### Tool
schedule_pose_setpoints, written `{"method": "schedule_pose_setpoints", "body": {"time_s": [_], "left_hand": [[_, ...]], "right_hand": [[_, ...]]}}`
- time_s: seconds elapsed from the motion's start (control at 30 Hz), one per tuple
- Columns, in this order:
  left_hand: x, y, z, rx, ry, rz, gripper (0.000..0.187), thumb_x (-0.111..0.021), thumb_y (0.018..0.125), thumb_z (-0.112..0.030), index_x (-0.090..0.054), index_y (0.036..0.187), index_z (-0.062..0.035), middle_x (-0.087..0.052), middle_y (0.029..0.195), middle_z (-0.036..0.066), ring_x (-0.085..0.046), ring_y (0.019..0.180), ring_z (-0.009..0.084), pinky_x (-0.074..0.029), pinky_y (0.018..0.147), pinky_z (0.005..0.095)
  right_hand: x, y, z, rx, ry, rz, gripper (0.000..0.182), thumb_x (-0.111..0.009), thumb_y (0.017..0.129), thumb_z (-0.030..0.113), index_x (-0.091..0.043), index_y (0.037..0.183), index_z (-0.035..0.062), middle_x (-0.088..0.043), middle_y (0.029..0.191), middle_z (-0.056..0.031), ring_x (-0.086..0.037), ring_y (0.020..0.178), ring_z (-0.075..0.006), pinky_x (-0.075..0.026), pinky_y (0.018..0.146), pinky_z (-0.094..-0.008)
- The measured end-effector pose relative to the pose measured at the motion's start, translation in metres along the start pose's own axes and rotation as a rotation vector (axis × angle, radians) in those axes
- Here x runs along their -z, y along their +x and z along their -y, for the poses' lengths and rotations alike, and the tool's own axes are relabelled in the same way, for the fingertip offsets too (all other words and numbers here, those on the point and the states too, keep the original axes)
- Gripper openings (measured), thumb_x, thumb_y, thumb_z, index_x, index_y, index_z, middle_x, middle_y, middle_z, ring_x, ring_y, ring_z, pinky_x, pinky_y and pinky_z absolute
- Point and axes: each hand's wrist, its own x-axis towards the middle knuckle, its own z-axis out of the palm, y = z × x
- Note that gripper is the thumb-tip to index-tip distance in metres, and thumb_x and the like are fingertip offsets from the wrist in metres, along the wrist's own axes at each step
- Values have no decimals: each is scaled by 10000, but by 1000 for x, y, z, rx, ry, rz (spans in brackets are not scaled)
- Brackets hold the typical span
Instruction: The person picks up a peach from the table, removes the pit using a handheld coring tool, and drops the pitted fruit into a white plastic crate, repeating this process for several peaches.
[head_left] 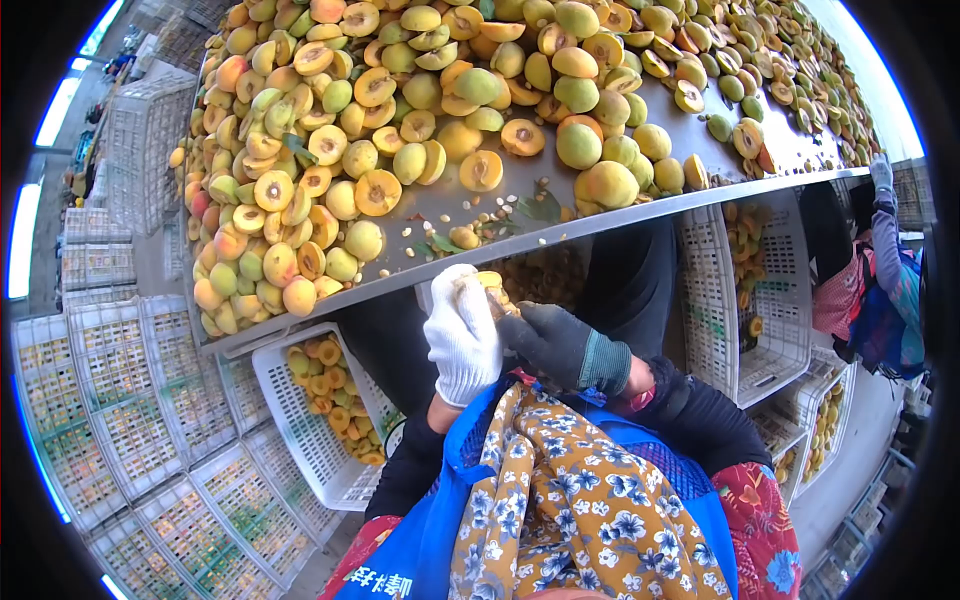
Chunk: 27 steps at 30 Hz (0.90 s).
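In front of my chest, just below the metal table's edge, my two gloved hands meet. My left hand (462,335), in a white knitted glove, is closed around a yellow peach piece (490,281) that shows above the fingers. My right hand (560,345), in a dark glove with a green cuff, presses its curled fingers up against the same spot; what they grip is hidden. Beyond the hands, halved yellow peaches (378,192) lie heaped on the table (440,263), several showing their pit hollows. Small pale kernels and green leaves (540,208) are scattered near the edge.
A white crate (290,430) with peach halves stands low on my left. Another crate (708,300) stands on its side at right. Stacked crates of fruit (130,410) fill the far left. At the table's right end, another person's gloved hand (881,172) rests near the rim.
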Motion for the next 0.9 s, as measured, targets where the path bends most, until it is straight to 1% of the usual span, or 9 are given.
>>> {"method": "schedule_pose_setpoints", "body": {"time_s": [0.07, 0.13, 0.33, 0.47, 0.53, 0.63, 0.7, 0.8, 0.9], "left_hand": [[-2, 0, 2, -48, 2, -11, 187, -555, 1011, -142, -614, 1139, -18, -707, 951, 204, -723, 866, 338, -552, 786, 394], [-3, 2, 0, -29, 18, 27, 193, -560, 1009, -145, -610, 1148, -20, -705, 947, 208, -723, 861, 347, -555, 775, 396], [-2, 0, 9, 89, 59, 134, 223, -551, 1020, -186, -596, 1169, -27, -706, 957, 214, -721, 847, 365, -559, 746, 412], [-8, -1, 19, -140, 276, 182, 245, -523, 1037, -227, -596, 1173, -37, -708, 995, 222, -710, 874, 392, -555, 761, 429], [-9, 1, 25, -10, 147, 239, 256, -525, 1035, -251, -599, 1177, -50, -707, 1005, 224, -703, 882, 408, -552, 768, 440], [-7, 1, 23, 182, 164, 347, 277, -525, 1034, -287, -595, 1197, -74, -700, 1007, 234, -691, 903, 424, -549, 781, 450], [-7, 2, 20, 228, 301, 388, 283, -515, 1038, -298, -595, 1203, -82, -698, 1002, 241, -688, 924, 422, -548, 789, 447], [-8, -5, 21, -22, 414, 348, 274, -485, 1050, -269, -587, 1201, -65, -701, 985, 223, -695, 923, 390, -544, 810, 425], [-10, -5, 34, 27, -136, 328, 271, -456, 1060, -250, -583, 1184, -45, -699, 972, 182, -703, 894, 321, -540, 815, 392]], "right_hand": [[9, 2, 12, -179, 271, 90, 374, -535, 1014, 366, -580, 946, 0, -557, 620, -120, -553, 487, -256, -456, 474, -348], [20, 6, 25, -651, 640, 187, 445, -518, 1023, 441, -598, 959, 7, -487, 594, 14, -492, 486, -71, -407, 442, -239], [17, 0, -11, -754, 1207, 263, 427, -495, 1027, 456, -583, 898, 59, -474, 582, 1, -459, 388, -92, -360, 332, -237], [2, 0, -23, -524, 604, 169, 404, -496, 1026, 446, -586, 896, 74, -473, 578, 5, -475, 387, -98, -354, 322, -224], [11, -1, -13, -816, 916, 177, 382, -491, 1030, 427, -586, 902, 80, -476, 582, 5, -495, 397, -105, -361, 326, -229], [12, -8, -27, -829, 1280, 254, 361, -477, 1043, 406, -583, 938, 78, -478, 584, 8, -487, 390, -107, -361, 326, -242], [9, -5, -18, -883, 975, 190, 348, -483, 1044, 399, -572, 947, 78, -472, 574, 14, -462, 379, -103, -359, 327, -251], [5, -10, -34, -740, 1093, 271, 341, -484, 1042, 405, -557, 952, 85, -456, 553, 24, -430, 363, -96, -344, 327, -251], [8, -14, -37, -727, 1507, 381, 346, -465, 1045, 418, -547, 945, 97, -448, 538, 28, -420, 356, -97, -327, 329, -241]]}}
